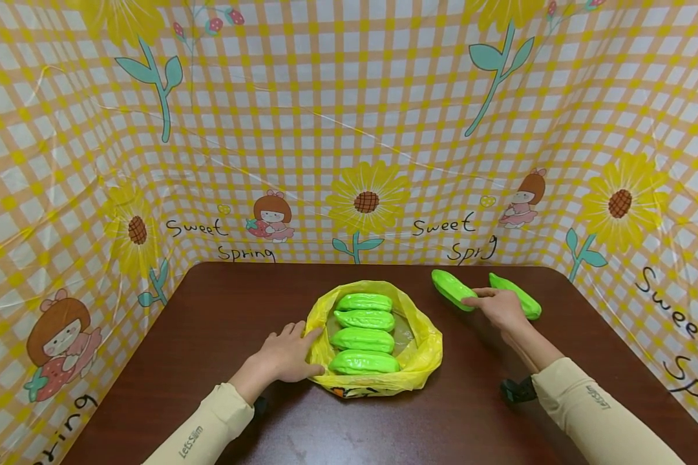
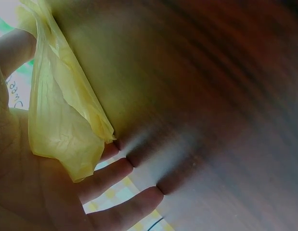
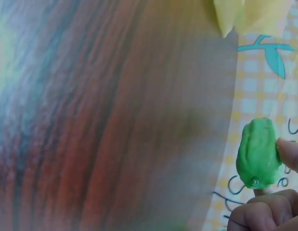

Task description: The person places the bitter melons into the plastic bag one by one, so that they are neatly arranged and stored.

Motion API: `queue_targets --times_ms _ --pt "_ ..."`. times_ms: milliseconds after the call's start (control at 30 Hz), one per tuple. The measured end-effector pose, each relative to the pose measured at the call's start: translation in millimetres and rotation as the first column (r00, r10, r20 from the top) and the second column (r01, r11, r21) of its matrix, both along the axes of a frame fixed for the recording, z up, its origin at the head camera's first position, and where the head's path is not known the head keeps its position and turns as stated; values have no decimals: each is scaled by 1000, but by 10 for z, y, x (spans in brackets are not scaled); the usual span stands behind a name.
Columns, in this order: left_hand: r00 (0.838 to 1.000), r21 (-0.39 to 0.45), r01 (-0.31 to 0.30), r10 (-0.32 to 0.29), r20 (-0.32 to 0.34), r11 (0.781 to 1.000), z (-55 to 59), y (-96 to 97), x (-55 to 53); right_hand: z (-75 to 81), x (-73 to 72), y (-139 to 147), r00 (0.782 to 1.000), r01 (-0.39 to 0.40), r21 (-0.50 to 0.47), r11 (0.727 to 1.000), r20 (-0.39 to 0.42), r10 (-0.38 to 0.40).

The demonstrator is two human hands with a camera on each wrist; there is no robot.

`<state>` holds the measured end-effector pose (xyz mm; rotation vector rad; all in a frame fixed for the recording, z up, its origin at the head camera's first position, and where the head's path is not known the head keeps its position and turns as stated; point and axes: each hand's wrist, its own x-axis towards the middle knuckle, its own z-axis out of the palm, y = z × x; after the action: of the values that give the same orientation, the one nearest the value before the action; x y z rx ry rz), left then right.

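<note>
A bright green, ridged bitter melon is pinched between the thumb and fingers of my right hand; the right wrist view shows its near, blunt end. Just right of that hand lies another bitter melon on the table, partly hidden by the hand. My left hand touches the left side of a yellow plastic bag, its fingers spread. In the left wrist view a fold of the bag lies across the palm and the fingertips reach the tabletop. Several bitter melons lie in a row inside the bag, whose mouth is wide.
The dark brown table has its back edge against a checked yellow cloth that hangs on three sides. Both forearms wear cream sleeves, with a dark wrist device under the right one.
</note>
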<state>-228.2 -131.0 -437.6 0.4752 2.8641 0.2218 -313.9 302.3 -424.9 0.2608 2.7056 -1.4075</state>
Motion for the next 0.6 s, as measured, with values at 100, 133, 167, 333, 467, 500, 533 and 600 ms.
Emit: queue_targets --times_ms 100,133,167,333,467,500,533,600 --pt "1000 -2 -2 2 4 1000 1 5 5 67 33 -50 1000 -18 10 1000 -1 18" --pt "1000 -2 -4 4 4 1000 2 5 7 88 40 -70 1000 -21 13 1000 -1 21" --pt "1000 -2 -5 5 4 1000 -1 5 8 108 47 -90 1000 -23 14 1000 1 23" --pt "1000 1 -6 6 0 1000 -11 5 10 170 82 -171 999 -43 42 998 0 43" --pt "1000 3 -5 5 5 1000 -15 6 7 209 102 -227 997 -73 62 995 -5 73" --pt "1000 3 -6 6 7 1000 -16 6 7 218 103 -241 997 -78 65 995 -10 79" --pt "1000 2 -7 6 7 1000 -16 6 7 227 104 -257 996 -82 61 995 -15 83" --pt "1000 2 -7 7 9 1000 -16 5 7 248 108 -290 995 -87 63 994 -36 90"
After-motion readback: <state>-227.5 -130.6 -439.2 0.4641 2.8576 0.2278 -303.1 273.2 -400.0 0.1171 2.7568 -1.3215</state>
